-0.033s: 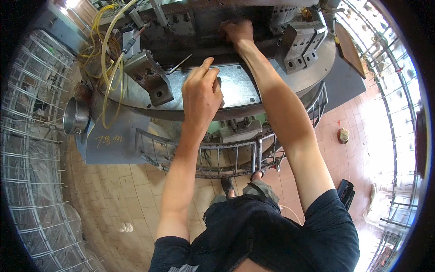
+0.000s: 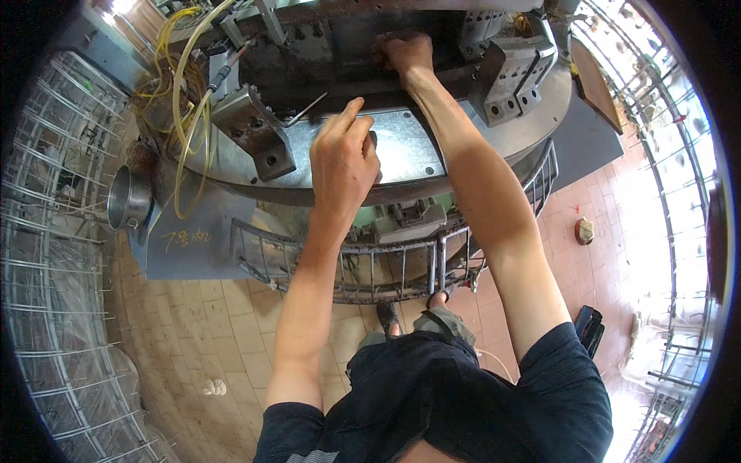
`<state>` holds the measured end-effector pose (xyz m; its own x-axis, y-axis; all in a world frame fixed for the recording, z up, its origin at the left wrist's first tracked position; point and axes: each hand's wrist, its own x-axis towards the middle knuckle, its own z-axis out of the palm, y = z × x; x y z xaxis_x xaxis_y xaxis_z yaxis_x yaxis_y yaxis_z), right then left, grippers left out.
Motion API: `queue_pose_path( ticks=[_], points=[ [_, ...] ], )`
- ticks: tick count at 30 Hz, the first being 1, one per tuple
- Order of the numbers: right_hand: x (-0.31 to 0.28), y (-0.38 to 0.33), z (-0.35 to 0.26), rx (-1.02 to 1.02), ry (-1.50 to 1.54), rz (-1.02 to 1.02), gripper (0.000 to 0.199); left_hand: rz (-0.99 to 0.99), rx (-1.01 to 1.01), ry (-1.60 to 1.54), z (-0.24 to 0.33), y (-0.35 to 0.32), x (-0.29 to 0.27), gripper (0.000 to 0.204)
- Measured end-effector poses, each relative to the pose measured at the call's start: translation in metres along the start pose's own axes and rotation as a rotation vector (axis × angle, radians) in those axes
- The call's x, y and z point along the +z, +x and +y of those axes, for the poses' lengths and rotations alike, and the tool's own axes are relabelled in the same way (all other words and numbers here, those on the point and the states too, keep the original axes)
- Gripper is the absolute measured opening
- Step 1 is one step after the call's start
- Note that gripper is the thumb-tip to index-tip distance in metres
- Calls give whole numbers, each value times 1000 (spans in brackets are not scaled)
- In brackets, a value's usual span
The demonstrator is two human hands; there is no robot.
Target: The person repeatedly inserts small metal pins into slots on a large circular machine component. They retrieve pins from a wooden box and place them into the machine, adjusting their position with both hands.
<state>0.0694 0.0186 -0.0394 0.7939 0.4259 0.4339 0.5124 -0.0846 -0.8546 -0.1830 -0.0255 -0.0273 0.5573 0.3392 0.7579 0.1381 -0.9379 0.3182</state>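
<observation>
My right hand [image 2: 409, 54] reaches into the dark recess of a machine, against a dark metal block [image 2: 355, 46]. Its fingers are curled, and what they hold, if anything, is lost in shadow. Lower and to the left, my left hand [image 2: 343, 158] is over a shiny metal plate [image 2: 401, 139] at the machine's front, index finger stretched forward. A small dark patch shows beside its fingers; I cannot tell whether it is a shadow or a thing. Near its fingertips, a thin bent metal rod [image 2: 307, 109] sticks out by the left steel bracket [image 2: 258, 135].
Another steel bracket [image 2: 509, 81] stands right of my right forearm. Yellowish hoses [image 2: 181, 116] hang at the left, above a metal pot [image 2: 130, 198]. A curved metal railing [image 2: 370, 266] runs below the plate, before my feet. Wire racks [image 2: 58, 231] line both sides.
</observation>
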Motion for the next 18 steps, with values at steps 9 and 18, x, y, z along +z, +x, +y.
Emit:
queue_pose_path(
  ticks=[9, 18],
  points=[
    [-8, -13, -10, -268, -241, 169, 15, -9, 2, -5, 0, 0, 0, 18],
    [-10, -14, -19, -395, -276, 191, 16, 13, -17, -17, 1, 2, 0, 14]
  ],
)
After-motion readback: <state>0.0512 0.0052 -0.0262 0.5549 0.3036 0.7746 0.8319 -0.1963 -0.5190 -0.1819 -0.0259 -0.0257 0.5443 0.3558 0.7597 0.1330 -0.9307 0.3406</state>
